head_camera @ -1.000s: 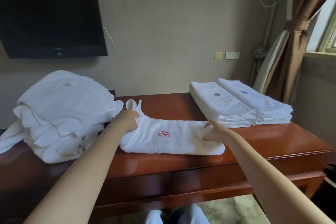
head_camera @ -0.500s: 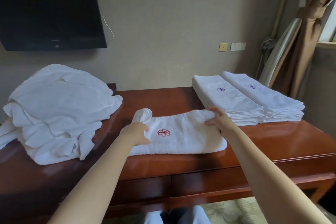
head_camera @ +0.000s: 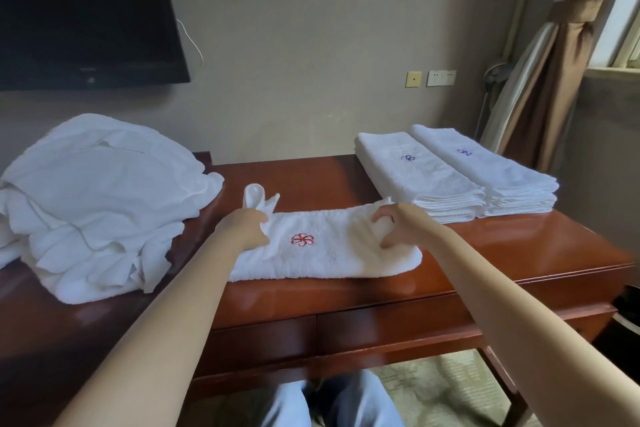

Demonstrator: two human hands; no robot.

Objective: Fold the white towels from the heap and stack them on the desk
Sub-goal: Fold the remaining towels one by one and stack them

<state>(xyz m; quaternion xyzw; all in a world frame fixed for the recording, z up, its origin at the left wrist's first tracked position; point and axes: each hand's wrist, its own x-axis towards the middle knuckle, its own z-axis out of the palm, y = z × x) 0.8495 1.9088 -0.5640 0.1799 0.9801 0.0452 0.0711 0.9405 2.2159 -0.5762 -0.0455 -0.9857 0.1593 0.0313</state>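
A white towel with a red flower emblem [head_camera: 322, 248] lies folded lengthwise across the middle of the brown desk [head_camera: 485, 253]. My left hand [head_camera: 247, 227] grips its left end, where a loose corner sticks up behind. My right hand [head_camera: 398, 225] pinches the right end, fingers curled into the cloth. The heap of unfolded white towels [head_camera: 97, 204] sits on the desk's left side. Two stacks of folded towels [head_camera: 453, 173] with blue emblems stand side by side at the back right.
A black television [head_camera: 86, 10] hangs on the wall at the upper left. A tied brown curtain [head_camera: 554, 62] and a window are at the right. Wall sockets [head_camera: 440, 78] sit behind the desk. My knees show below the desk's front drawers.
My right hand moved from the towel's far edge to its right end and curled into the cloth. My left hand stays at the left end. The camera came closer.
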